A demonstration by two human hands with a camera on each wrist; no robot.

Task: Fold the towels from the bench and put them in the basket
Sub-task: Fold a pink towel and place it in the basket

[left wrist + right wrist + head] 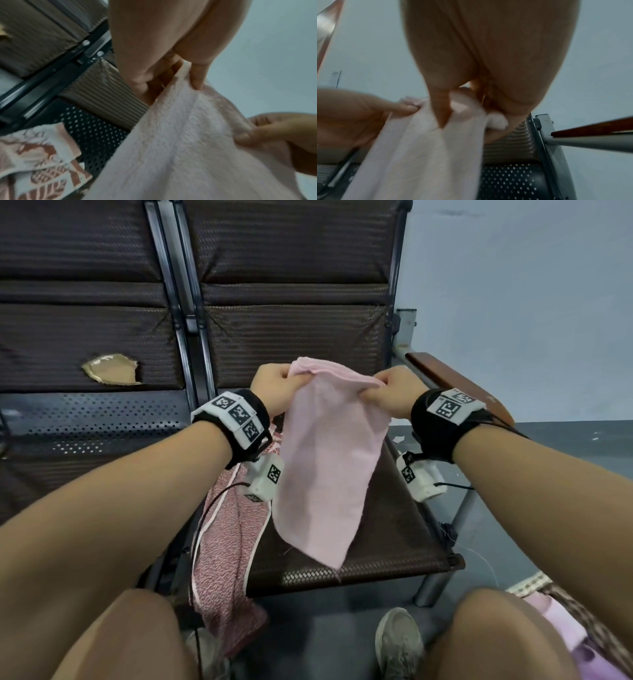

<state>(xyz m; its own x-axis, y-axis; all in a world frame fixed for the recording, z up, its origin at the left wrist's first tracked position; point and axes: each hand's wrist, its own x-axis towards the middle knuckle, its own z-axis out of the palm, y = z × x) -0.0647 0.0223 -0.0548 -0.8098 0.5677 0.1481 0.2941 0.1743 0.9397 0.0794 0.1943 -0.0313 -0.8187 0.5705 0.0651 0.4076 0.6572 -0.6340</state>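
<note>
From the head view, a pink towel (pixel 329 460) is held up over the bench seat (pixel 387 539), its top edge pinched by the left hand (pixel 274 392) at 11 o'clock and the right hand (pixel 397 392) at 1 o'clock. A patterned towel (pixel 226 542) is draped over the seat's front edge at 7 o'clock. A basket (pixel 589 631) holding pink cloth is seen at 4 o'clock.

In the left wrist view, the pink towel (pixel 180 142) is gripped between thumb and curled fingers (pixel 197 75).

In the right wrist view, a bunched corner of it (pixel 496 120) is clenched in the fist.

No readable text, only coded markers

No word, brand or number could be read in any view. The only signs were black-and-white square fiducial markers: three stood in a row on the left wristband (pixel 236 416), others on the right wristband (pixel 452 405), and one each on the white camera housings (pixel 265 479) hanging just below those wristbands. Their patterns carried no legible characters.
</note>
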